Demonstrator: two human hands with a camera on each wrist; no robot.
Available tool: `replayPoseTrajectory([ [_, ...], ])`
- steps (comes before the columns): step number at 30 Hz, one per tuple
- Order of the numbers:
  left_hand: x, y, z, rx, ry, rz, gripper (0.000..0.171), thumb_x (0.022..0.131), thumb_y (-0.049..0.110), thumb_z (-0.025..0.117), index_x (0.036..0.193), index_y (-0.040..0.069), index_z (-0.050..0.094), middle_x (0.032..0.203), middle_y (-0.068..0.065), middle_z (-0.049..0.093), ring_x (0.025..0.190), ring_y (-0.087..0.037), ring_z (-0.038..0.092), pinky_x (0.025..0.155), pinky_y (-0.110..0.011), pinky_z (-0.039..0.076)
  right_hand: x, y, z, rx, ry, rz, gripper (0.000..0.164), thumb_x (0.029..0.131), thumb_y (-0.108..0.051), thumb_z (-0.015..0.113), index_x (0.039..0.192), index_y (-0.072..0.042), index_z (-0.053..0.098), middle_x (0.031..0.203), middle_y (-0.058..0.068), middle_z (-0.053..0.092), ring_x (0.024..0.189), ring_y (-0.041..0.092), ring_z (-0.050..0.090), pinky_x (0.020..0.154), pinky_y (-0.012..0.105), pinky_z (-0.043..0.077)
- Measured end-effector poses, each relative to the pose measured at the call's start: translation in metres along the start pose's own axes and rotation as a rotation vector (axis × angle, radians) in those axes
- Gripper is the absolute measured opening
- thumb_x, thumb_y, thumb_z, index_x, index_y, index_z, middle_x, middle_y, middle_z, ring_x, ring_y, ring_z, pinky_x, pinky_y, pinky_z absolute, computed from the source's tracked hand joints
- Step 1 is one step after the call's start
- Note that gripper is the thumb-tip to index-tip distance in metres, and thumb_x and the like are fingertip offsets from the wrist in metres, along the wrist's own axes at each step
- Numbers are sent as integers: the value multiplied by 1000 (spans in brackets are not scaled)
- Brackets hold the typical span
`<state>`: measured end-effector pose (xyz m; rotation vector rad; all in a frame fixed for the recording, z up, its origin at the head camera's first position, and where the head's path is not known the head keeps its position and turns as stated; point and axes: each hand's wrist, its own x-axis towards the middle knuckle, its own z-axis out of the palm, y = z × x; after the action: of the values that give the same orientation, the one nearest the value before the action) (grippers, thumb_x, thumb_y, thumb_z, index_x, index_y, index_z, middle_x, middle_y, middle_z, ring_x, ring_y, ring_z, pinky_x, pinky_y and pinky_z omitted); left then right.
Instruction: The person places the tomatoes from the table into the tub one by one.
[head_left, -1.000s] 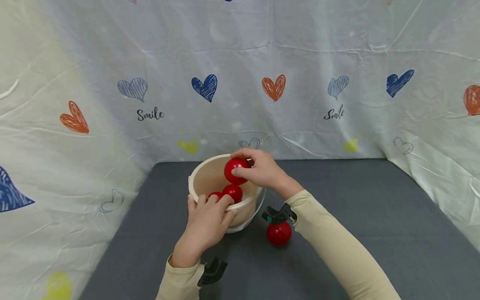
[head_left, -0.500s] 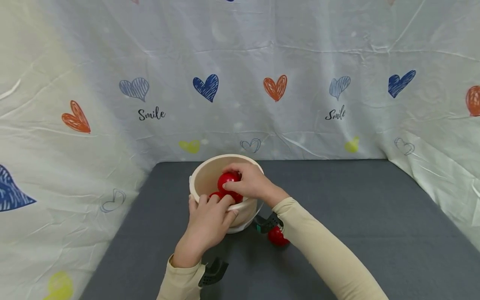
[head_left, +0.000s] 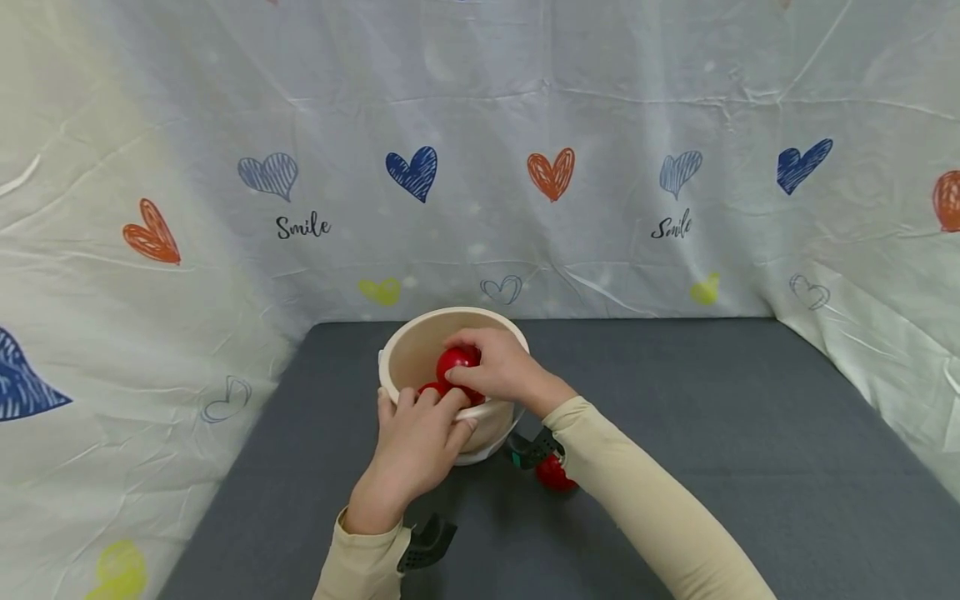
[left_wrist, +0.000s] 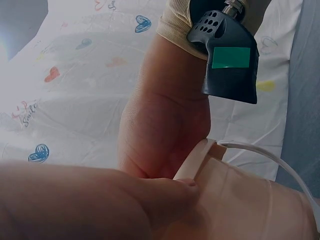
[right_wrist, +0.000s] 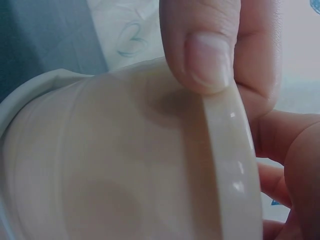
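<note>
A cream bucket (head_left: 396,364) stands on the dark table, its mouth facing up toward me. My left hand (head_left: 411,446) grips the near rim, fingers hooked over into the bucket and thumb outside. Inside the bucket, my right hand (head_left: 495,367) holds a red ball (head_left: 455,361), thumb in front and fingers behind. More red balls lie beneath it, mostly covered by the hands; one ball (head_left: 432,387) shows beside the left fingers. In the left wrist view, the right hand (left_wrist: 162,120) reaches over the rim. The left thumb (right_wrist: 205,60) presses the rim in the right wrist view.
Another red ball (head_left: 553,475) rests on the table (head_left: 675,433) right of the bucket, partly hidden by the right wrist's black camera mount (head_left: 534,447). The bucket's white handle (left_wrist: 265,155) hangs down its side. A heart-printed cloth (head_left: 480,108) hangs behind and along both sides.
My right hand has lowered the red ball from the rim's right side down into the bucket, shifting slightly left; over the last half second it barely moved. The left hand stays on the rim.
</note>
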<state>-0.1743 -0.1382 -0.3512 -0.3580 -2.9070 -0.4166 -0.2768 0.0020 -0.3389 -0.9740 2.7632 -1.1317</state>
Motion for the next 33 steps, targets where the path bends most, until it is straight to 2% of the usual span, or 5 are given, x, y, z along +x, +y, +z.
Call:
replayPoseTrajectory([
  [13, -1, -1, 0, 7, 8, 4, 26, 95, 30, 71, 116, 17, 65, 107, -12, 65, 110, -40, 52, 110, -82, 19, 1, -2, 0, -49, 2, 2, 37, 91, -20, 66, 127, -9, 69, 120, 8, 73, 102, 24, 66, 87, 33, 58],
  [17, -1, -1, 0, 3, 6, 2, 26, 95, 30, 71, 116, 16, 65, 107, -12, 65, 111, -40, 52, 110, -82, 19, 0, -2, 0, -22, 5, 20, 37, 92, -19, 64, 127, -8, 68, 119, 8, 73, 102, 25, 68, 90, 37, 58],
  [24, 0, 0, -1, 6, -8, 0, 23, 97, 30, 68, 114, 16, 65, 110, -13, 65, 113, -42, 51, 111, -82, 17, -3, -1, -1, 67, 20, 73, 39, 94, -20, 64, 131, -10, 66, 132, 10, 69, 118, 33, 68, 101, 46, 55],
  [33, 0, 0, -1, -2, -10, -5, 23, 97, 29, 68, 114, 15, 65, 110, -12, 65, 112, -40, 51, 111, -82, 16, -6, 0, -9, 113, 31, 87, 37, 94, -23, 65, 130, -12, 67, 133, 11, 69, 119, 32, 68, 100, 46, 56],
])
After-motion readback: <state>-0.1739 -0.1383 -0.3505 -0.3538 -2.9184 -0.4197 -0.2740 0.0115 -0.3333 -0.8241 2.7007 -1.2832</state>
